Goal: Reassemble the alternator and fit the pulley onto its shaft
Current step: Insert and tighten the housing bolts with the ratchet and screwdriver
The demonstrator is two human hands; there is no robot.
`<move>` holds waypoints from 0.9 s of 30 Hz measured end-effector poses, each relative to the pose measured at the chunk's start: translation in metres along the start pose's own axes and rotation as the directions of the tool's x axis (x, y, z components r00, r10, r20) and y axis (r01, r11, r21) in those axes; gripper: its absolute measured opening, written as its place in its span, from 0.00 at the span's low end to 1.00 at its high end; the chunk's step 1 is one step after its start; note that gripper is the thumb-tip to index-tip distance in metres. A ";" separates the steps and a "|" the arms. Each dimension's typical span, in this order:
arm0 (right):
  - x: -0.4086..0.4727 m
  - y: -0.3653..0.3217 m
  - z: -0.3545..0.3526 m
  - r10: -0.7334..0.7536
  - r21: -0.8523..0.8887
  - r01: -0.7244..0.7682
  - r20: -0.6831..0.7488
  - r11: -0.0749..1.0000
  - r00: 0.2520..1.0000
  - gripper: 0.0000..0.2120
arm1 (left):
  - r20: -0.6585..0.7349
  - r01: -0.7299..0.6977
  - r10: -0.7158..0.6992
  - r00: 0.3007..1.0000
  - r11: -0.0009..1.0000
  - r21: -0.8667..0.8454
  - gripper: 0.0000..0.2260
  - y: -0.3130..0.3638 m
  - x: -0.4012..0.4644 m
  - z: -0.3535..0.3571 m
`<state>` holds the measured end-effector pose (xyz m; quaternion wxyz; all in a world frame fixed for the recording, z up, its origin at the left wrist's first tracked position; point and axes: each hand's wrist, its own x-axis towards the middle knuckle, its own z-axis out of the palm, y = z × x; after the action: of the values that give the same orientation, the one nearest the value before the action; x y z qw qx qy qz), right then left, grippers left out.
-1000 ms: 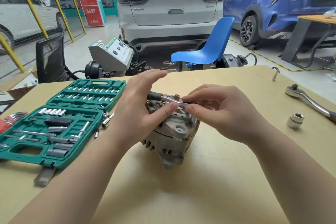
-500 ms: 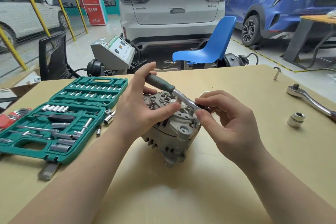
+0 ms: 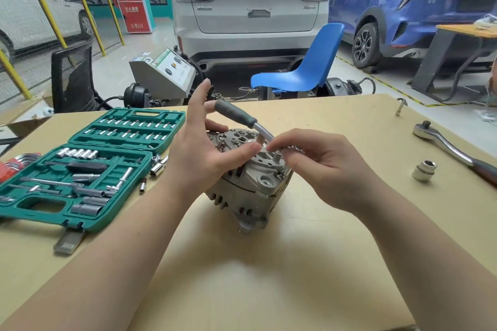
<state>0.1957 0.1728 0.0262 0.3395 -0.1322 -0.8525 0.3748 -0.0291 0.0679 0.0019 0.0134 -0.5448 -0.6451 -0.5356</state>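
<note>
Lately, the small ratchet wrench with the dark green rubber handle [image 3: 236, 115] has been swung round from lying flat across the casting to slanting up and leftward, which is judged to be one stroke of tightening a rear fastener; the pulley step is therefore taken as not yet reached. At the far left, an open green plastic socket case [image 3: 88, 161] with chromed sockets and bits is laid on the tan fibreboard desk [image 3: 269, 277]. Next, the left hand [image 3: 200, 153] is seen with fingers straight, the thumb pressed against the tool's shaft, so its grip is loose. At the centre, the ribbed, dull grey cast-aluminium alternator [image 3: 247, 185] is stood on the desk. The tool's head is pinched by the right hand [image 3: 322, 166], fingers curled. Further right, a short chromed socket [image 3: 424, 170] and a large polished ratchet [image 3: 446, 148] are left lying.
</note>
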 end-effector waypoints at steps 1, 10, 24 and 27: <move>0.000 0.000 -0.001 0.004 -0.025 -0.004 -0.002 1.000 1.000 0.12 | 0.001 -0.003 0.003 1.000 1.000 0.003 0.53 0.000 0.000 0.000; 0.002 -0.010 -0.019 0.094 -0.354 -0.083 0.013 0.932 0.995 0.07 | 0.002 0.013 -0.013 1.000 1.000 0.018 0.47 0.000 0.002 0.000; -0.001 0.009 -0.004 0.134 -0.242 -0.111 0.081 0.964 0.988 0.11 | 0.078 0.085 -0.087 0.993 0.996 0.034 0.11 0.001 0.010 -0.010; -0.001 0.014 0.001 0.168 -0.153 -0.156 0.065 0.976 0.984 0.10 | 0.079 0.096 -0.093 0.993 0.995 -0.036 0.11 0.011 0.003 -0.009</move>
<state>0.1954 0.1817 0.0153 0.2639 -0.2114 -0.8766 0.3423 -0.0276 0.0617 0.0146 -0.0475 -0.5341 -0.6594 -0.5270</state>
